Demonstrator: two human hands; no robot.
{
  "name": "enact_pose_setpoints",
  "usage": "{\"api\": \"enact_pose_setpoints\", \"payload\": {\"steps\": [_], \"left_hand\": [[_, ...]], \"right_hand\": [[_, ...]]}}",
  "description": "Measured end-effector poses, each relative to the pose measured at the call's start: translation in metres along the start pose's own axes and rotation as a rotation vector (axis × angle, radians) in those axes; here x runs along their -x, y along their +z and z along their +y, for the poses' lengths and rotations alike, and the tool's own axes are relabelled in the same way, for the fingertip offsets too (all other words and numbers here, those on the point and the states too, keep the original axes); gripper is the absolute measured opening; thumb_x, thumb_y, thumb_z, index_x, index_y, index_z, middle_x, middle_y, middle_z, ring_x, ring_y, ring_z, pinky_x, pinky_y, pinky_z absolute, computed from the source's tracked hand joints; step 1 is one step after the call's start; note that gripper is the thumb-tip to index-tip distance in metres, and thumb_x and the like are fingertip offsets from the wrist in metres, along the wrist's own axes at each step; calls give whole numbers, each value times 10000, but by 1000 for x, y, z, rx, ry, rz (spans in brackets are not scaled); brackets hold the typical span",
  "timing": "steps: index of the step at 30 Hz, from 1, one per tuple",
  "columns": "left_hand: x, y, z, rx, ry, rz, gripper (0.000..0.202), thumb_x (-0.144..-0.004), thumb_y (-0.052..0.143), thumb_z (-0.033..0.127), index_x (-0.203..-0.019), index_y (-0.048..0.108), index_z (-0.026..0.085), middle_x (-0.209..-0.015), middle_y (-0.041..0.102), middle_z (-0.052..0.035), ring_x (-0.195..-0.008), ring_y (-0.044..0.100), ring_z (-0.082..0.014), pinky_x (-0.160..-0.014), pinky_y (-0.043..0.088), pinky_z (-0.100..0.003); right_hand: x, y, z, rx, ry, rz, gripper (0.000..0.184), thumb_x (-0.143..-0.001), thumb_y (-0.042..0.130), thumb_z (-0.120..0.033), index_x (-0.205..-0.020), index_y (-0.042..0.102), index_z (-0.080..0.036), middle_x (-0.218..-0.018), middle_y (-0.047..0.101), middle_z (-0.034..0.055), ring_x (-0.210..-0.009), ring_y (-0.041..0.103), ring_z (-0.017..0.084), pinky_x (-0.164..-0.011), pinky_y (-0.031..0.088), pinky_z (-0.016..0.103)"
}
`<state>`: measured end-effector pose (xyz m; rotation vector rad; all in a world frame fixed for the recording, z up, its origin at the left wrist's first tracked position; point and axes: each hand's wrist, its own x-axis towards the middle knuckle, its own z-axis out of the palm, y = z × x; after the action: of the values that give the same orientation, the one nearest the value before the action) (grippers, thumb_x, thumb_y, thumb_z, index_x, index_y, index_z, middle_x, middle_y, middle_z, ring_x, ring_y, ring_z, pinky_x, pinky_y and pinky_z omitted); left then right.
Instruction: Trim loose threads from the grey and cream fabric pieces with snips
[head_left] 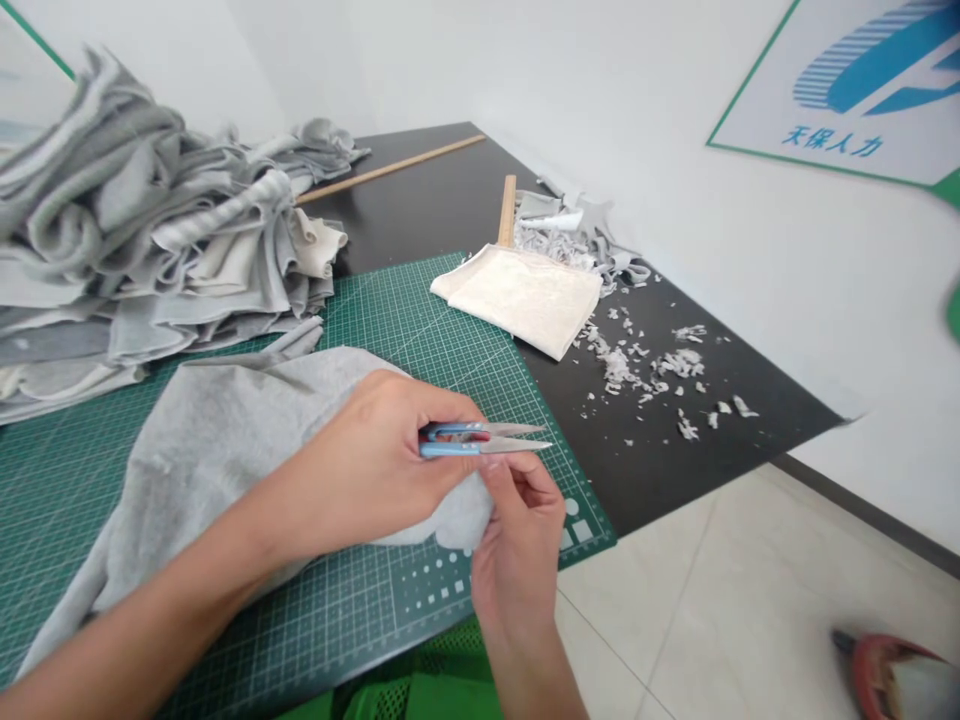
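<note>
My left hand (367, 465) comes in from the lower left and holds small thread snips (480, 440) with blue handles and steel blades, which point right. The blades are nearly closed. My right hand (517, 540) is just below the snips, its fingers curled and pinching the edge of a soft grey fleece fabric piece (217, 470). The fabric lies over a green cutting mat (420, 320) and runs under my left forearm. Part of the fabric is hidden behind my hands.
A large heap of grey fabric pieces (127, 220) lies at the left. A folded cream cloth (525, 300) with an upright wooden stick (507, 210) sits on the black table (675, 470), among grey scraps (637, 360). A long wooden rod (390, 170) lies behind. The tiled floor (712, 600) lies at the lower right.
</note>
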<state>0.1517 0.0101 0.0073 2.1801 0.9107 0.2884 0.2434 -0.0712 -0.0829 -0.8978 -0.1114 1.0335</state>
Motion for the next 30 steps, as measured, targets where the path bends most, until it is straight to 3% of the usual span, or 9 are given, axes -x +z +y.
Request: {"api": "enact_pose_setpoints", "payload": {"steps": [3,10,17,20,22,24,26,28,30], "left_hand": [[-2,-1,0,1,-32,19,174,-870,608,237,-753,710,159,-619,575,30,-591,474,-103,-495,313,-205],[-51,5,18,284,34,490,206,-799,720,341,-703,688,162,-576,504,33,-530,397,-89,-487,315,-230],[-103,43,52,116,329,178,121,-848,672,256,-817,760,179,-749,719,-10,-657,591,-139,-606,445,-279],[-84,26,53,180,357,189,265,-911,584,170,-1128,733,204,-1059,758,-13,-916,674,-154,-807,511,-272],[-61,3,45,192,307,303,238,-919,622,236,-1131,730,241,-1110,742,18,-976,665,-142,-845,505,-248],[-33,-22,30,166,238,390,118,-837,739,288,-937,760,230,-835,734,52,-716,618,-96,-624,465,-196],[-5,-40,12,115,150,500,217,-819,760,293,-663,653,186,-523,517,80,-478,402,-47,-431,280,-190],[22,-48,-4,100,107,515,308,-816,763,283,-592,579,181,-472,437,80,-450,369,-48,-418,281,-189],[46,-48,-16,73,75,479,144,-866,712,284,-731,716,232,-568,611,59,-528,539,-65,-476,402,-157]], "right_hand": [[1,1,1,25,2,-3,154,-668,864,-289,-708,738,-209,-791,749,3,-779,689,168,-801,564,333],[1,1,4,52,-8,-2,158,-644,877,-268,-716,750,-207,-808,757,7,-771,689,161,-784,571,325],[4,1,7,55,-53,-64,94,-721,819,-228,-780,754,-196,-778,756,1,-783,682,167,-821,551,328],[5,-1,8,96,-99,-110,72,-765,787,-223,-830,763,-201,-843,761,16,-836,684,180,-844,552,342],[6,-3,8,125,-162,-158,76,-791,767,-213,-867,773,-220,-890,752,20,-874,682,181,-846,558,339],[7,-5,9,153,-216,-221,90,-810,748,-188,-879,779,-237,-917,738,23,-899,679,177,-822,566,321],[8,-6,8,171,-245,-282,125,-816,735,-149,-881,780,-246,-928,728,25,-899,680,168,-780,572,294],[10,-6,6,192,-275,-338,170,-812,723,-100,-876,778,-247,-931,728,27,-887,686,159,-751,576,272],[13,-6,4,213,-334,-394,218,-791,721,-47,-867,773,-245,-911,732,23,-864,691,151,-738,580,260]]}}
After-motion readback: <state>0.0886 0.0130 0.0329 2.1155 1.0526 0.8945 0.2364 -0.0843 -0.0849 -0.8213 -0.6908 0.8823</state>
